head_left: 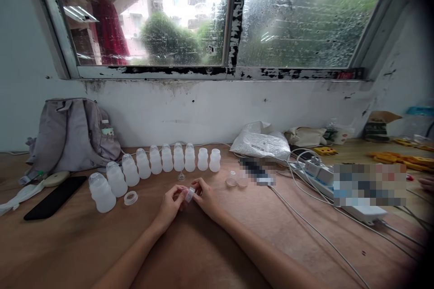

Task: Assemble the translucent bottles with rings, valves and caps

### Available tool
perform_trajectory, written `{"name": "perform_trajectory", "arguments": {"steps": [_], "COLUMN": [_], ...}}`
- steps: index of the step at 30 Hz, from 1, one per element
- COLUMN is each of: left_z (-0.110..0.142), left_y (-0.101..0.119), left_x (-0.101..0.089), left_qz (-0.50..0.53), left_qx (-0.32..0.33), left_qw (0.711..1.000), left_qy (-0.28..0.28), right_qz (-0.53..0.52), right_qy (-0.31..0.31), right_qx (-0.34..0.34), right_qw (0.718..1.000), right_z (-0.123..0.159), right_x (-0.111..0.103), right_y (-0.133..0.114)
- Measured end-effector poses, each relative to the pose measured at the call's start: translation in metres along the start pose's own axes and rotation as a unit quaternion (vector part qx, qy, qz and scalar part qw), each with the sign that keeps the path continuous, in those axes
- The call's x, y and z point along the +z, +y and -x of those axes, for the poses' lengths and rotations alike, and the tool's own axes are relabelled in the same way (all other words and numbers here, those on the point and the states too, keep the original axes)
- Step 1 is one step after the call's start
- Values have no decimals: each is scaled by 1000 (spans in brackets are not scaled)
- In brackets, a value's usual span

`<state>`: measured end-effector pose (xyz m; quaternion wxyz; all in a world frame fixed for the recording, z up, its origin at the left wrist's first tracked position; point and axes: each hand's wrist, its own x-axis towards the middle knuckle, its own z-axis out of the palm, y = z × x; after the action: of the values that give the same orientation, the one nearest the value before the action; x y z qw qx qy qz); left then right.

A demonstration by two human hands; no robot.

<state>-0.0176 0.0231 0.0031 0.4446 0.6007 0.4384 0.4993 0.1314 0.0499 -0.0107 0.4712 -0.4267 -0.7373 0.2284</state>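
My left hand [174, 201] and my right hand [205, 198] meet above the table, fingers closed on a small translucent bottle ring [190, 194] from both sides. Just beyond them a clear silicone nipple [181, 175] stands on the wood. An arc of frosted baby bottles runs behind: several, such as the nearest bottle [102, 193], have clear tops, while two at the right end, including the last bottle [214, 160], have open necks. One loose ring [130, 198] lies by the left bottles. More translucent rings [231, 182] lie to the right of my hands.
On the left are a black phone [56, 198], a white plastic bag [20, 198] and a grey backpack [73, 135]. To the right, a silvery package [261, 142], white cables [305, 230] and a power strip [364, 211] occupy the table. Part of another person's hand shows at the right edge.
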Motion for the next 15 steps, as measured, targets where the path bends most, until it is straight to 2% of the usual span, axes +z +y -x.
{"name": "perform_trajectory", "arguments": {"steps": [3, 6, 11, 15], "left_z": [-7, -14, -17, -14], "left_y": [-5, -11, -15, -12], "left_x": [-8, -19, -24, -23], "left_qz": [23, 26, 36, 34], "left_qx": [2, 13, 6, 8], "left_qw": [997, 993, 991, 993], "left_qy": [73, 115, 128, 116], "right_qz": [60, 138, 303, 367], "right_qy": [28, 46, 59, 50], "right_qx": [0, 3, 29, 78], "right_qw": [998, 989, 951, 926], "right_z": [-9, -29, -73, -93], "right_x": [-6, -16, -34, -41], "right_y": [12, 19, 11, 1]}}
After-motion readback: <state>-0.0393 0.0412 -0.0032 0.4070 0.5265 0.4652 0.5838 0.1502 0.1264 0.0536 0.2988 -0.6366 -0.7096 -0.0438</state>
